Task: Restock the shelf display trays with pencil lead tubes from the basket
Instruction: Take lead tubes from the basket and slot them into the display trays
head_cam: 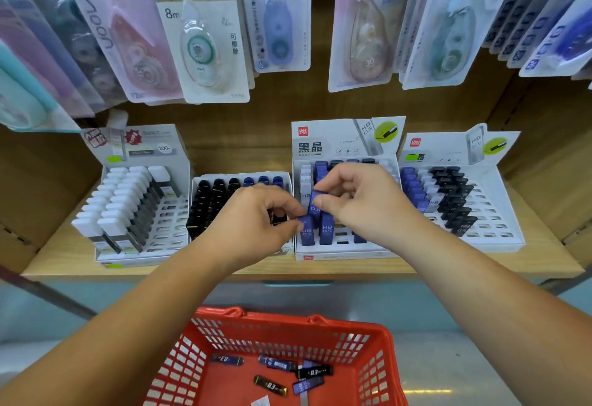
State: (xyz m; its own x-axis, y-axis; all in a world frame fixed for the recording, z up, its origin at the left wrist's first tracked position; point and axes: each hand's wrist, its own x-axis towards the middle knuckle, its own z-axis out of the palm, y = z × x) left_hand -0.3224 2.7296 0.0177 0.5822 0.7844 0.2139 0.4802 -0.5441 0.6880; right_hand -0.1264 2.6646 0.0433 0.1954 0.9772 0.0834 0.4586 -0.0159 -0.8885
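Note:
Four white display trays stand on the wooden shelf. Over the third tray [346, 250], my right hand [362, 203] pinches a blue HB 0.5 lead tube [315, 205] above its front rows. My left hand [253, 223] pinches another blue tube [306, 229] at that tray's front left and also holds a dark tube [278, 217] in its fingers. A third blue tube [326, 229] stands in a slot beside them. Below, the red basket [288, 325] holds several loose black and blue tubes [312, 372].
The left tray [166, 239] has white-capped tubes, the second tray [205, 207] black ones, and the right tray [493, 229] blue, white and black ones. Correction tape packs [201, 43] hang close above the shelf. The shelf's front edge [288, 272] lies between basket and trays.

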